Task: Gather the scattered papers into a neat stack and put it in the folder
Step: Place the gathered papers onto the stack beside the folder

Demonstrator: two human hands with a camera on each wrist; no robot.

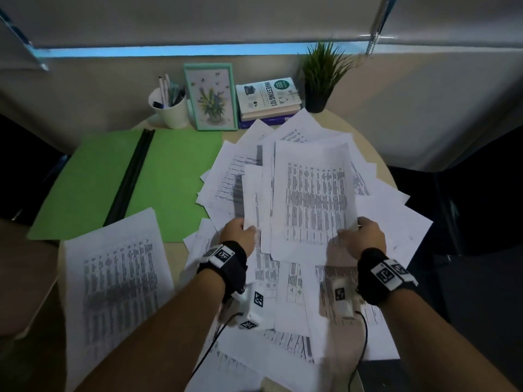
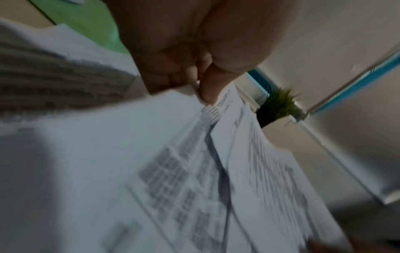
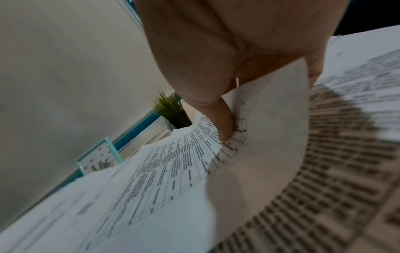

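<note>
Several printed white papers lie scattered over the round table. My left hand pinches the near edge of a lifted sheet, thumb on top. My right hand grips the near right corner of a larger lifted printed sheet, its thumb pressing on the curled paper. Both sheets are held above the pile. The green folder lies open at the left, with a black spine. One more paper lies near left, overlapping the folder's near edge.
At the back of the table stand a white cup of pens, a framed flower picture, a stack of books and a potted plant. A wall runs behind. Dark floor shows to the right and left of the table.
</note>
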